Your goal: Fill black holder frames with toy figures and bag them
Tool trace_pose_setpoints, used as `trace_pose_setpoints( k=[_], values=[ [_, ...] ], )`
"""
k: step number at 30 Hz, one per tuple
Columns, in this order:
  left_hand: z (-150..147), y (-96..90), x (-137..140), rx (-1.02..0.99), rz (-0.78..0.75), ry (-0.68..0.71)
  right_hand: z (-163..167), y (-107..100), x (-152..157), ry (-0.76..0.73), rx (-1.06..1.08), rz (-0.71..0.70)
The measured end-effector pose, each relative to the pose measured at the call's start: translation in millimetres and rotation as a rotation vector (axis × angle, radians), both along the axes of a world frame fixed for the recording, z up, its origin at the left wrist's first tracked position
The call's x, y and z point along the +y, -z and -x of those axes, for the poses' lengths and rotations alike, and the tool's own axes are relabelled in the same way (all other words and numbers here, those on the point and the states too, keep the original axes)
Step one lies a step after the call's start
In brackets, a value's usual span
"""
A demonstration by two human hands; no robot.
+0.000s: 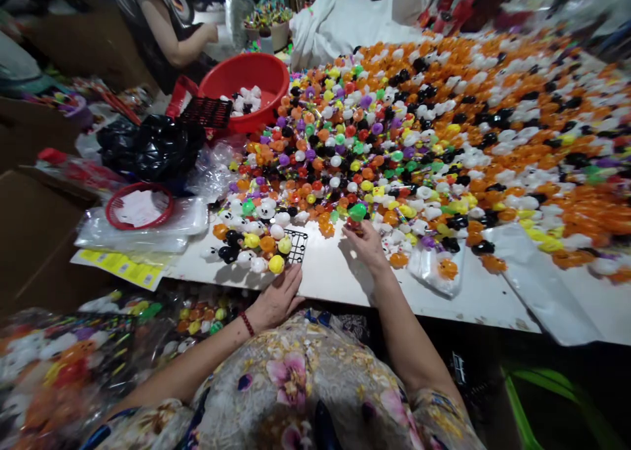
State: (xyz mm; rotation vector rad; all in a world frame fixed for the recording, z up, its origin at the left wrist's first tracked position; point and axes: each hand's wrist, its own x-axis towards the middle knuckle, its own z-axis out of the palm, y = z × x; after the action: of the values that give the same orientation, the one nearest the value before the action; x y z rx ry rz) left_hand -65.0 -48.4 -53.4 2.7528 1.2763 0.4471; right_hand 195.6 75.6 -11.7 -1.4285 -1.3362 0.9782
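Note:
A black plastic grid rack (pixel 298 247) stands at the table's front edge, its left part filled with small ball- and head-shaped toys in white, black, yellow and orange. Beside its near right corner lies my left hand (pixel 279 297), fingers stretched out and touching or almost touching the rack; they are not wrapped around anything I can see. My right hand (pixel 365 245) is closed at the edge of the big toy pile, with a green-topped toy (pixel 357 211) at its fingertips. Something reddish shows under the green top, partly hidden by the fingers.
A heap of colourful small toys (pixel 340 141) spreads over the table. A red tub (pixel 276 89) holds white pieces, with another black grid (pixel 207 112) at its rim. Left are a red basket (pixel 170 213) and plastic bags (pixel 187 223). Another person's arm (pixel 172 39) shows behind.

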Motion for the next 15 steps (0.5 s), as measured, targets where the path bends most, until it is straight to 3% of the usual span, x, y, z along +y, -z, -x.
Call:
trace_pose_setpoints(
  k=[8, 11, 15],
  values=[
    [3, 2.0, 2, -0.071, 0.013, 0.000, 93, 20, -23, -0.175, 0.312, 0.167],
    [2, 2.3, 1, -0.066, -0.013, -0.008, 116, 24, -22, -0.217, 0.238, 0.136],
    [2, 2.1, 1, -0.045, -0.042, 0.000, 117, 16, -16, -0.313, -0.049, -0.010]
  ],
)
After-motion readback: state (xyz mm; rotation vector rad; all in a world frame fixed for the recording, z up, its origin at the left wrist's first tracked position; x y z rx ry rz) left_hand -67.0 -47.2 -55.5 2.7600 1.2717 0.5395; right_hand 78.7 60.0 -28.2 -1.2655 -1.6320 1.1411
